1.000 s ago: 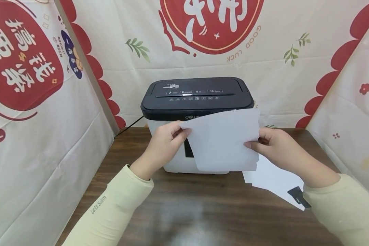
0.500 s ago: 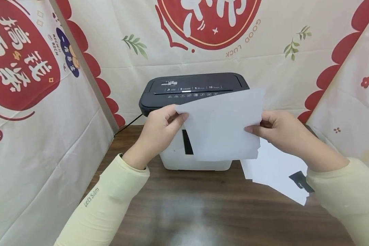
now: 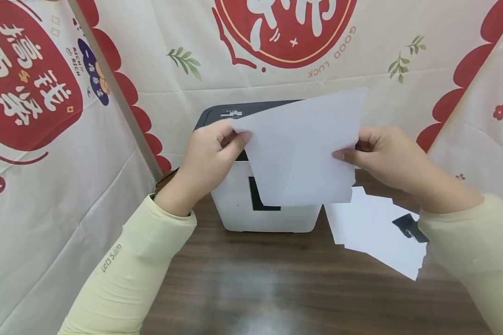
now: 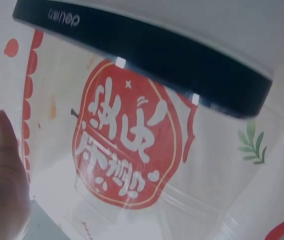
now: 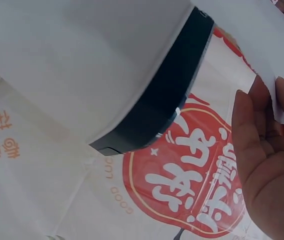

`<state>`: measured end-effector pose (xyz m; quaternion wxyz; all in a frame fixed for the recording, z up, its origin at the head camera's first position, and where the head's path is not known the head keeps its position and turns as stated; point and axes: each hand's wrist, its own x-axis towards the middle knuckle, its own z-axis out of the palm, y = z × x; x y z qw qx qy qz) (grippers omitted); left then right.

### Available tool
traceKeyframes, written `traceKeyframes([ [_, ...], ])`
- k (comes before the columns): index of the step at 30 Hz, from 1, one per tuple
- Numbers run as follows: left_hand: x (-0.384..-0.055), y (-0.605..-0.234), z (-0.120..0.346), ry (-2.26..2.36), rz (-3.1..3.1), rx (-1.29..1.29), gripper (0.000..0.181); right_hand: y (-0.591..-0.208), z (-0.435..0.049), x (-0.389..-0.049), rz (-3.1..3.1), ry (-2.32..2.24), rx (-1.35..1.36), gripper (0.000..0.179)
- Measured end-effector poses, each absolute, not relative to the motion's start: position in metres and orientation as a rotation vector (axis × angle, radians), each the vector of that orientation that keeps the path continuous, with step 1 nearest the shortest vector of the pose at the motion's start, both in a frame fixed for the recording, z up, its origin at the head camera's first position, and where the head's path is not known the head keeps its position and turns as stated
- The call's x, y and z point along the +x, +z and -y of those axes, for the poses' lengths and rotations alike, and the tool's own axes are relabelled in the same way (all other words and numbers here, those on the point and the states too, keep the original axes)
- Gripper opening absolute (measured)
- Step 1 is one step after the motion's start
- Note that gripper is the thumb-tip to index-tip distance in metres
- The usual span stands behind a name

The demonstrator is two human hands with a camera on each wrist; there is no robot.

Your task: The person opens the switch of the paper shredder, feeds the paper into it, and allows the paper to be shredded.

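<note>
A white sheet of paper (image 3: 302,153) with a ragged right edge hangs in the air between both hands. My left hand (image 3: 205,158) pinches its upper left corner between thumb and fingers. At the right edge, my right hand (image 3: 390,158) pinches the paper with the thumb in front. Behind the sheet stands a paper shredder (image 3: 230,204) with a white body and black lid; the paper covers much of its top and front. The right wrist view shows the right hand (image 5: 272,170) with thumb and fingers on either side of the paper's edge (image 5: 262,50).
Several white sheets (image 3: 369,228), one with a dark printed patch, lie to the right of the shredder on the brown wooden table (image 3: 251,274). A black cord (image 3: 167,176) runs left from the shredder. Printed cloth (image 3: 163,107) walls enclose the back and sides.
Both hands have raised the paper, and its upper edge now covers most of the shredder's lid. The sheets on the table have stayed in place. The head view has tilted slightly downward.
</note>
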<state>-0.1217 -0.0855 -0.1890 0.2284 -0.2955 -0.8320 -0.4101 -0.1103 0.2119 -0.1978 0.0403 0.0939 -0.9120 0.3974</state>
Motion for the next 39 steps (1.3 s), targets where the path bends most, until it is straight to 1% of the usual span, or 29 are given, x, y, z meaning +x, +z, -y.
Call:
traceKeyframes([
  [4, -0.121, -0.180, 0.087, -1.132, 2.258, -0.815, 0.009, -0.190, -0.210, -0.116, 2.746, 1.041, 0.353, 0.024],
  [13, -0.121, -0.167, 0.092, -1.155, 2.242, -0.805, 0.014, -0.177, -0.208, -0.130, 2.678, 1.032, 0.402, 0.028],
  [25, -0.129, -0.143, 0.099, -1.143, 2.181, -0.771, 0.019, -0.155, -0.198, -0.142, 2.548, 1.047, 0.503, 0.023],
  [31, -0.130, -0.132, 0.100, -1.129, 2.156, -0.752, 0.020, -0.144, -0.191, -0.148, 2.498, 1.083, 0.456, 0.028],
  [39, -0.136, -0.125, 0.102, -1.108, 2.115, -0.741, 0.019, -0.137, -0.180, -0.155, 2.462, 1.005, 0.424, 0.033],
])
